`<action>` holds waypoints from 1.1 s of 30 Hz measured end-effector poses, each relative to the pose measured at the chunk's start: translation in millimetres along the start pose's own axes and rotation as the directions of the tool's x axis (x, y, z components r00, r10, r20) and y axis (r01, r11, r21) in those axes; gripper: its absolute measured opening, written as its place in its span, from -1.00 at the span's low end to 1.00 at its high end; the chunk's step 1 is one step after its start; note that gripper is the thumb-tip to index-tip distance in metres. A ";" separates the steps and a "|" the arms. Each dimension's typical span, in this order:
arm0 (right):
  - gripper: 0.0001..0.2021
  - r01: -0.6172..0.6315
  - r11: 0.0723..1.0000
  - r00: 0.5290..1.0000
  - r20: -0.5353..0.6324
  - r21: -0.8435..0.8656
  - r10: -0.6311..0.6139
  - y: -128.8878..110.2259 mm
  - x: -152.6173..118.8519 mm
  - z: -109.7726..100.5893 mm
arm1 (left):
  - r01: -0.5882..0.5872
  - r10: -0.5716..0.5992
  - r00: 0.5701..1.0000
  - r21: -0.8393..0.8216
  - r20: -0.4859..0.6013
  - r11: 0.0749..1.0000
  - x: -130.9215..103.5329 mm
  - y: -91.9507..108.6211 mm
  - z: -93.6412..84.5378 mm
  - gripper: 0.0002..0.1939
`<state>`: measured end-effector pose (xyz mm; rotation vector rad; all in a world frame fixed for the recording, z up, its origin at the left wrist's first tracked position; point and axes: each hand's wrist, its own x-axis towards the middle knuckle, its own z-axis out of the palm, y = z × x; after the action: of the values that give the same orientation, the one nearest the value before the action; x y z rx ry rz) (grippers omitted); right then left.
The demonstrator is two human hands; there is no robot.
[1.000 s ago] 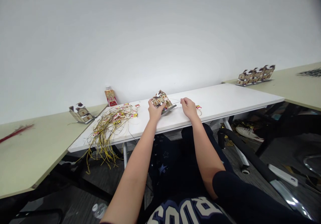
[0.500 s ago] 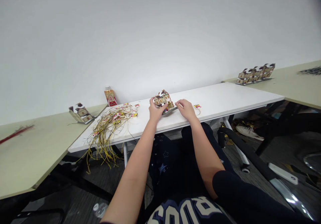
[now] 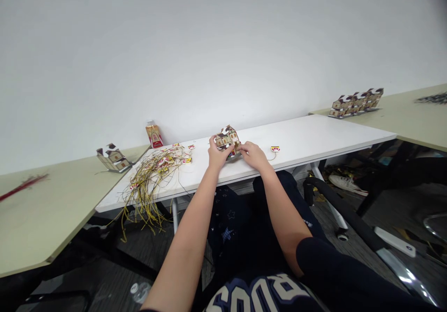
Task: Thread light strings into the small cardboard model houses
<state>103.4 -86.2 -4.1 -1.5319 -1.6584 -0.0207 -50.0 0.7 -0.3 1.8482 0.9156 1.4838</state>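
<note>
A small model house (image 3: 226, 138) with cream walls and dark roofs is held over the white table (image 3: 296, 137). My left hand (image 3: 217, 154) grips its left side, thumb across the front. My right hand (image 3: 252, 154) is at the lower right of the house, fingers pinched together against it; whatever is between the fingertips is too small to make out. Right of my hands lies a red, white and yellow striped piece (image 3: 275, 149) with a thin wire. To the left, a tangle of yellow and dark wires (image 3: 150, 181) with similar striped pieces hangs over the table's front edge.
A model house (image 3: 114, 158) stands on the left side table (image 3: 45, 209), near red wires (image 3: 23, 186). A red-and-tan carton (image 3: 154, 135) leans by the wall. Several model houses (image 3: 356, 103) stand at the right, with dark wires (image 3: 433, 98) beyond.
My right hand has moved left, from beside the house onto its lower right part. The striped piece on the right has turned slightly. My left hand keeps its hold.
</note>
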 end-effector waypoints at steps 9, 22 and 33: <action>-0.71 -0.100 0.994 0.995 0.010 -0.034 0.101 0.3 0.0 1.6 | -0.006 0.006 1.000 0.015 0.003 1.000 0.9 -5.6 1.4 -0.18; -0.64 -0.204 0.953 0.955 0.169 -0.224 0.244 -25.3 -8.8 -12.4 | -0.039 0.038 0.998 0.023 0.040 0.999 -0.2 -3.1 0.3 -0.14; -0.67 -0.163 0.926 0.972 0.107 -0.340 0.211 -26.0 -7.7 4.7 | -0.031 0.031 0.999 0.025 0.035 0.999 -2.5 1.2 1.3 -0.15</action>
<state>78.6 -96.4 1.8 -1.9827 -1.6718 -0.0926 -48.9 -2.1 -1.0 1.9089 0.8971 1.4598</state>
